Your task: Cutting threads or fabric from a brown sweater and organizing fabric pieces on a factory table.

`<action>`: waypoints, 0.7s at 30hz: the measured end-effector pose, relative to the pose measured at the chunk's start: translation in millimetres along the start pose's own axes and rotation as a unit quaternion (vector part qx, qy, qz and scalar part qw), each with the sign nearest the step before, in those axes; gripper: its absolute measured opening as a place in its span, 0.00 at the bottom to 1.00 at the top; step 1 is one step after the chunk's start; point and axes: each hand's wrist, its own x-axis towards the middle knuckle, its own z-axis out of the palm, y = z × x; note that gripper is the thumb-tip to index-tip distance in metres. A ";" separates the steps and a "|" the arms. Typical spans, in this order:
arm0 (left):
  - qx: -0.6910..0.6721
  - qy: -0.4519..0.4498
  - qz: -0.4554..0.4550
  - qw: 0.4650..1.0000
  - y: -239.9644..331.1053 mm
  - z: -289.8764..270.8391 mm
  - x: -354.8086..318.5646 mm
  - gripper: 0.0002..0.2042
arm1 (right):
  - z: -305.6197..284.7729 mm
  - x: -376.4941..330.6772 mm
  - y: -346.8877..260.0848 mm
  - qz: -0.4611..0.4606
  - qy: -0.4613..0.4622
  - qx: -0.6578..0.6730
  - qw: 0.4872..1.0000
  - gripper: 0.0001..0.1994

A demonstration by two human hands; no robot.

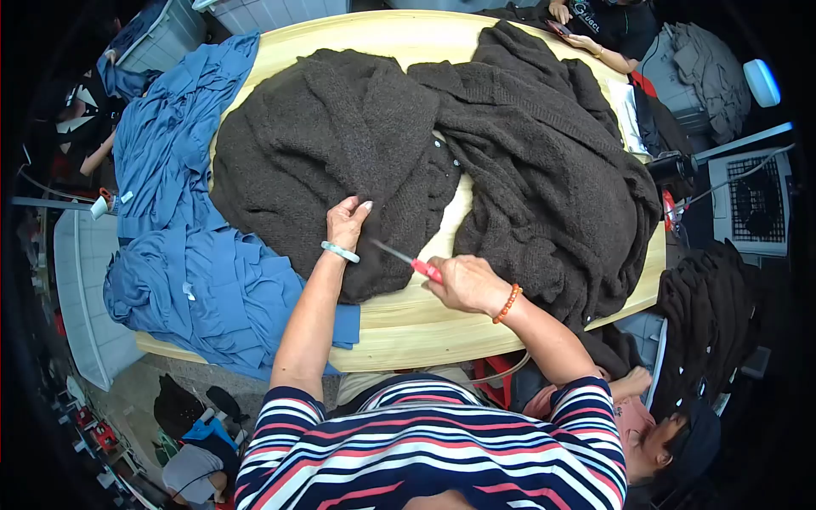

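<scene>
My left hand (347,224), with a pale bracelet at the wrist, pinches a fold of a dark brown knitted garment (289,161) bunched on the wooden table (416,336). Closed around the red handle of a slim metal-bladed tool (425,270) is my right hand (466,285). The blade points left toward the knit, just below and right of my left hand; its exact kind is unclear. Small pale buttons (456,162) show at the garment's right edge. A second dark brown knit heap (544,144) lies to the right.
Blue garments (183,144) cover the table's left side and hang over its edge. Grey bins (81,289) stand around it. One person holds a phone (558,28) at the far right; others sit left and near right. Dark folded garments (705,331) are stacked at right.
</scene>
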 end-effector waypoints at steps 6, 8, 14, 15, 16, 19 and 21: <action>-0.019 0.016 0.002 1.000 -3.6 -2.0 -5.2 0.02 | -10.0 -2.1 -0.5 0.053 0.085 0.023 0.995 0.15; -0.018 0.014 0.013 1.000 -8.1 -5.9 -4.8 0.02 | -13.2 3.0 -0.4 0.033 0.092 0.022 0.995 0.15; 0.003 0.028 0.019 0.999 -12.1 -6.1 -3.7 0.03 | 0.2 3.0 -3.9 -0.005 0.044 -0.007 0.999 0.14; 0.017 0.019 0.021 0.999 -12.9 -7.4 -3.9 0.03 | 4.5 0.1 -4.5 0.002 0.016 -0.014 1.000 0.14; 0.016 0.020 0.021 0.999 -12.7 -6.6 -4.8 0.03 | 6.1 -2.8 -4.2 -0.005 0.002 -0.008 1.000 0.14; 0.028 0.030 0.026 0.999 -13.1 -3.2 -6.6 0.04 | 1.4 -6.9 -4.9 0.023 0.055 0.014 0.998 0.14; -0.025 0.038 0.014 0.999 -13.3 -0.8 -6.1 0.05 | -9.0 -3.2 -8.4 0.048 0.090 0.031 0.994 0.13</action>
